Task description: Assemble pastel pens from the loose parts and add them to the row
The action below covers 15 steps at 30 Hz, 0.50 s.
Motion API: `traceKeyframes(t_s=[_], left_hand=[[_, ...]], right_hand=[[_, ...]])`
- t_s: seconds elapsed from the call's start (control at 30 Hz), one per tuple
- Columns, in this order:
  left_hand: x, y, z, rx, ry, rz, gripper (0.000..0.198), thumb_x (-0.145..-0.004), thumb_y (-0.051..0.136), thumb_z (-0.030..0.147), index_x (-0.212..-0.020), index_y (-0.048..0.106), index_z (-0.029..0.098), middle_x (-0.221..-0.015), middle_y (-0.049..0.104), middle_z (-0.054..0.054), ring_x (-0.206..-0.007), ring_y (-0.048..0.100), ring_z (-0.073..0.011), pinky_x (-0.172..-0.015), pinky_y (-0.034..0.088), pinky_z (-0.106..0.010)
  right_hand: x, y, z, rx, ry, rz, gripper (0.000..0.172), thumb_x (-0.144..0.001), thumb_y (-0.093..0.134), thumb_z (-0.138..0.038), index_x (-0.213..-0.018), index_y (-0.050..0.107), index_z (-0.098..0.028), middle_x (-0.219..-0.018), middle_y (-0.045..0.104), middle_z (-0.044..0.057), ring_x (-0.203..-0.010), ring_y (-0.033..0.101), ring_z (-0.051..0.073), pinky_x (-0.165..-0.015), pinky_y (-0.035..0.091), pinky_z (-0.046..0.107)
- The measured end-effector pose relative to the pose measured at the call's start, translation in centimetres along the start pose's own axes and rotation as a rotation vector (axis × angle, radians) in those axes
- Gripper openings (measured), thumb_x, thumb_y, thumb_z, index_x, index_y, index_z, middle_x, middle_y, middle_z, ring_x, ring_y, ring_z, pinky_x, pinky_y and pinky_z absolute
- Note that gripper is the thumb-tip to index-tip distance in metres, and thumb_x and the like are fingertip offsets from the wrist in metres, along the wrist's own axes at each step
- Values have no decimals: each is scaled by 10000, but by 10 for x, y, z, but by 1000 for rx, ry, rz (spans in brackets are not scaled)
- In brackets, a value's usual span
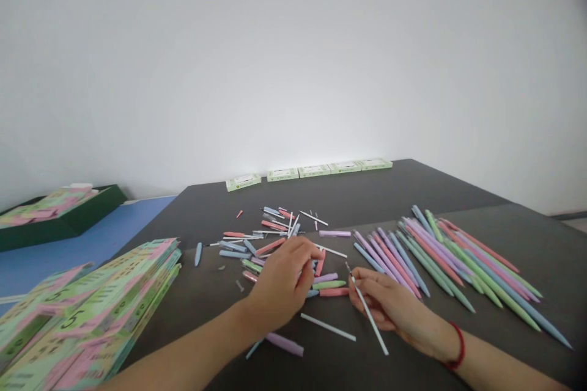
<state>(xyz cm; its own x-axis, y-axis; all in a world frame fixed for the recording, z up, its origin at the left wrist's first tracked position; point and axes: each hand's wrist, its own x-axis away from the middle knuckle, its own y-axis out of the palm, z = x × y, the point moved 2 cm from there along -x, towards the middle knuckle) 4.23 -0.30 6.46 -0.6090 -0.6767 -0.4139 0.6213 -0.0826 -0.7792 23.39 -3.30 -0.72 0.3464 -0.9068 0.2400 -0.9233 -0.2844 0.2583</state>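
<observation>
In my right hand (389,302) a thin white pen refill (372,324) is pinched between thumb and fingers. It slants, with its narrow tip up at the left and its white end down towards me. My left hand (287,278) is bent over the heap of pen parts, thumb and forefinger apart; nothing shows between them, and some fingertips are hidden. Close to its forefinger lies a coral pen part (320,264). Below the hands are a loose white tube (328,327) and a purple pen barrel (285,344).
Pastel pens (440,256) lie side by side on the right of the dark table (293,192). Several pale green boxes (314,170) line the back edge. Printed packets (110,311) are stacked at the left, near a dark green tray (73,229) on a blue surface (142,220).
</observation>
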Motion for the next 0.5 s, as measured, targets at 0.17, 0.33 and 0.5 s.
traceKeyframes(t_s=[0.17, 0.33, 0.5], left_hand=[[24, 3, 11, -5, 117, -134, 227, -835, 386, 67, -904, 559, 198, -887, 608, -40, -868, 551, -181, -801, 430, -294], [-36, 9, -49, -268, -87, -189, 211, -892, 406, 157, -873, 613, 196, -916, 641, -43, -897, 580, -198, -841, 438, -331], [-102, 49, -76, -283, -37, -261, 139, -871, 542, 227, -953, 635, 165, -1023, 631, -73, -1023, 554, -225, -939, 408, -399]], right_hand=[[-6, 4, 2, -38, -37, 10, 151, -847, 472, -317, -764, 455, -193, -601, 493, -66, -372, 228, 26, -342, 76, 186], [-10, 6, 1, -42, -54, -1, 159, -839, 480, -316, -746, 467, -187, -570, 495, -69, -361, 230, 25, -334, 86, 185], [-8, 5, -2, -46, -40, 8, 114, -812, 482, -293, -771, 480, -187, -565, 498, -70, -356, 226, 26, -332, 74, 184]])
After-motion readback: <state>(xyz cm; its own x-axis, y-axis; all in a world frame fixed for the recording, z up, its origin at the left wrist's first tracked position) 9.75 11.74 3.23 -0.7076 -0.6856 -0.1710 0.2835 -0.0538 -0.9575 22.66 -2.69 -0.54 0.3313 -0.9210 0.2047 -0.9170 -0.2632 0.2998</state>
